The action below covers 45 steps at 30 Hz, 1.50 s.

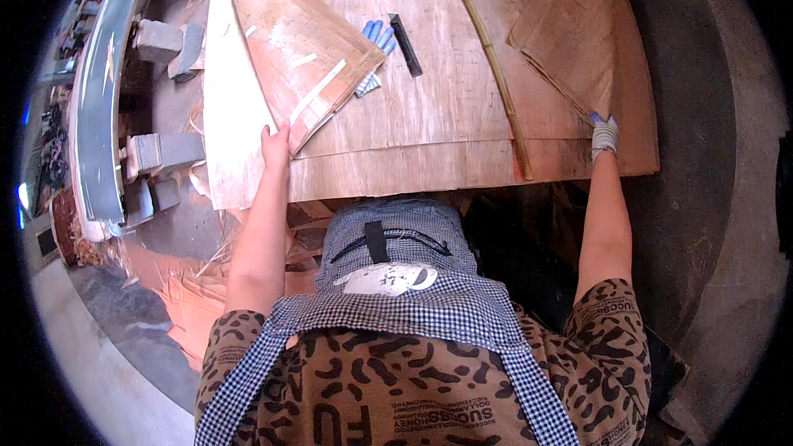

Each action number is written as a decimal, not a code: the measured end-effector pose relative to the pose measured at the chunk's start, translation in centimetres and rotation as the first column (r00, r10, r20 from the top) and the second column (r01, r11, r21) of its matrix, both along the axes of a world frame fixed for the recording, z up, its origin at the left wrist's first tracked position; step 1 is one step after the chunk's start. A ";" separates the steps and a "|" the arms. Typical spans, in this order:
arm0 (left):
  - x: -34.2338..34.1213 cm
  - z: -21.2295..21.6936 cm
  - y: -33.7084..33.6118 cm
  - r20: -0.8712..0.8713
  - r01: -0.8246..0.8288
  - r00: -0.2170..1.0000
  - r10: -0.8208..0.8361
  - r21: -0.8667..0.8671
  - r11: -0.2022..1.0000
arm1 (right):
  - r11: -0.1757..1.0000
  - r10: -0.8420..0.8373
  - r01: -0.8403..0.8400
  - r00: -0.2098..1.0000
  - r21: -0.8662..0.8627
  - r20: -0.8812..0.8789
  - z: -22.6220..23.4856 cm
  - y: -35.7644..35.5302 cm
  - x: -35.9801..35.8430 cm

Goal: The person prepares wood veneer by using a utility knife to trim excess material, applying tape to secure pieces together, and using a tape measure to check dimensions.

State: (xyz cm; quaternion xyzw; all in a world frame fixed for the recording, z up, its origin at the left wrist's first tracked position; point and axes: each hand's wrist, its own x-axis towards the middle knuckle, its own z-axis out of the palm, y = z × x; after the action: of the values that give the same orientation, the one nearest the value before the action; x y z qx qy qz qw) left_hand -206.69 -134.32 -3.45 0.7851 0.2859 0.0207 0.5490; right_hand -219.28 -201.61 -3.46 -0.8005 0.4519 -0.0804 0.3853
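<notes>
My bare left hand pinches the near edge of a folded-over wood veneer sheet, which has pale tape strips on it. On the right, my right hand, in a white and blue work glove, grips the lower corner of another folded veneer flap. Between them lies a broad pale veneer sheet. A thin bamboo stick runs lengthwise across it. Near the left flap lie a loose blue and white glove, partly covered by the flap, and a black utility knife.
Several grey blocks stand left of the stack, beside a long grey metal beam. Torn veneer scraps litter the floor at the lower left. My checked apron is close to the stack's near edge.
</notes>
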 end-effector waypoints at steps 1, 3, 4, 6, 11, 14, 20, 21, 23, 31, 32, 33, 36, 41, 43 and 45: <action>1.2 1.6 -3.5 -0.108 0.157 0.982 -0.155 0.007 0.988 | 0.996 -0.072 0.070 0.997 -0.058 -0.037 -1.0 -3.6 -2.0; -1.0 2.1 -2.9 -0.020 0.298 0.939 -0.344 0.550 0.781 | 0.997 -0.066 0.063 0.996 -0.043 -0.059 0.1 0.6 0.3; -1.8 2.2 -3.3 -0.023 0.319 0.887 -0.461 0.753 0.576 | 0.987 -0.055 0.043 0.996 -0.154 -0.071 1.2 1.9 0.6; -2.7 4.6 -6.3 -0.102 0.401 0.847 -0.522 0.767 0.500 | 0.924 -0.054 0.009 0.993 -0.383 -0.107 2.6 2.7 0.2; -2.1 8.1 -6.7 -0.110 0.392 0.830 -0.547 0.813 0.431 | 0.613 0.143 -0.499 0.832 -0.612 -0.535 7.0 6.8 1.6; -2.4 7.6 -4.2 0.012 0.310 0.900 -0.436 0.685 0.659 | 0.644 0.167 -0.550 0.779 -0.532 -0.604 6.9 6.2 2.6; -3.8 4.6 2.5 -0.166 -0.348 0.937 0.307 -0.521 0.780 | 0.937 0.164 -0.192 0.979 -0.292 -0.119 2.8 -4.1 1.8; -4.5 3.6 3.8 -0.244 -0.435 0.899 0.364 -0.599 0.673 | 0.991 0.057 -0.054 0.998 -0.121 0.027 2.7 -5.4 1.5; -5.4 2.7 4.5 -0.248 -0.418 0.907 0.341 -0.632 0.652 | 0.964 -0.265 0.265 0.964 0.016 -0.018 2.4 -7.5 0.2; -5.6 0.3 -2.9 -0.240 -0.301 0.953 0.183 -0.813 0.498 | 0.687 -0.655 0.552 0.752 0.472 0.075 -2.4 -7.2 -6.2; -7.5 0.4 -1.7 -0.254 -0.361 0.930 0.264 -0.762 0.538 | 0.674 -0.539 0.349 0.835 0.651 0.110 -2.9 0.1 -4.5; -7.8 0.7 -1.2 -0.272 -0.379 0.921 0.279 -0.789 0.483 | 0.580 -0.579 0.405 0.815 0.707 0.008 -2.2 2.8 -3.7; -5.7 1.5 -3.2 -0.354 -0.387 0.920 0.166 -0.765 0.515 | 0.401 -0.490 0.308 0.868 0.863 -0.082 -2.4 4.6 -5.6; -6.2 1.9 -3.6 -0.399 -0.335 0.915 0.062 -0.663 0.670 | 0.180 -0.592 0.442 0.762 0.879 -0.262 0.2 6.7 -4.2; -5.8 1.6 -3.6 -0.410 -0.311 0.912 0.019 -0.660 0.684 | 0.166 -0.595 0.422 0.763 0.891 -0.251 0.4 6.2 -3.8; -5.7 1.9 -4.0 -0.427 -0.300 0.904 0.005 -0.626 0.720 | 0.201 -0.611 0.446 0.753 0.872 -0.244 0.6 6.2 -3.4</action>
State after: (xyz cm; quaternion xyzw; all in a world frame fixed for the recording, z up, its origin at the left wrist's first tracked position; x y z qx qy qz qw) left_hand -212.42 -138.33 -1.59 0.4904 0.4435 -0.1979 0.7237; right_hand -222.68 -195.36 -2.84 -0.2517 0.6354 -0.0161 0.7298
